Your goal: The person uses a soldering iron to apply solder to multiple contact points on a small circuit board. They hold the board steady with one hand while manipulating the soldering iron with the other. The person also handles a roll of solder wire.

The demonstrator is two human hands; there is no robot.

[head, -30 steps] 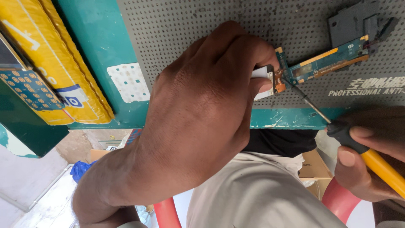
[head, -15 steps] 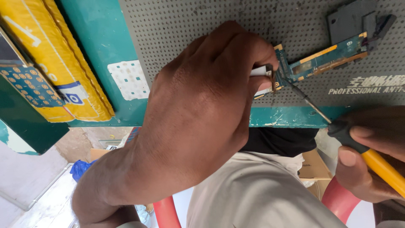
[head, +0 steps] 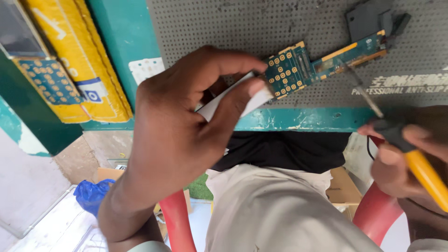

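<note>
— Head view: where was the circuit board (head: pixel 311 69) seen?
— On the grey perforated mat (head: pixel 224 28), its white end pinched by the left hand (head: pixel 186 126).
— And the right hand (head: pixel 401 154)?
— Closed around a yellow-handled screwdriver (head: pixel 410 154), tip at the board.

Our left hand (head: pixel 186 140) covers most of the white strip (head: pixel 254 95) in its grip, so we cannot tell its length. The yellow handle of the soldering iron (head: pixel 422 170) runs out of frame at the right edge, and our right hand (head: pixel 406 158) is cut off there too. The dark part (head: pixel 368 18) on the perforated mat (head: pixel 224 28) is clipped at the top edge.
</note>
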